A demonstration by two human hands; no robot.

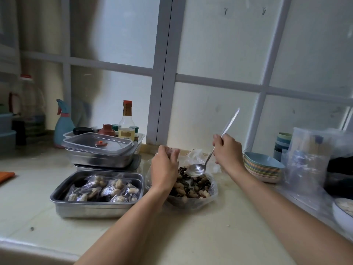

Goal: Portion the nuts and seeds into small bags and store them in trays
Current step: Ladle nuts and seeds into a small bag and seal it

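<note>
Both forearms reach forward over the desk (191,236) to the big bag (211,197), which lies open on it with the nuts and seeds (191,188) inside. The left hand (165,167) hangs over the big bag's left edge, back of the hand up, wrist bent down, its fingers curled round the mouth of a clear small bag (172,150). The right hand (227,150) is raised above the big bag's far right side and grips the spoon (195,170) mid-handle in a fist; the handle slants up and right, and the bowl sits low over the nuts. Left of the big bag stands a steel tray (91,207) holding filled bags (107,188). Lidded trays (99,152) are stacked behind the tray, and plates (261,169) are stacked right of the big bag.
</note>
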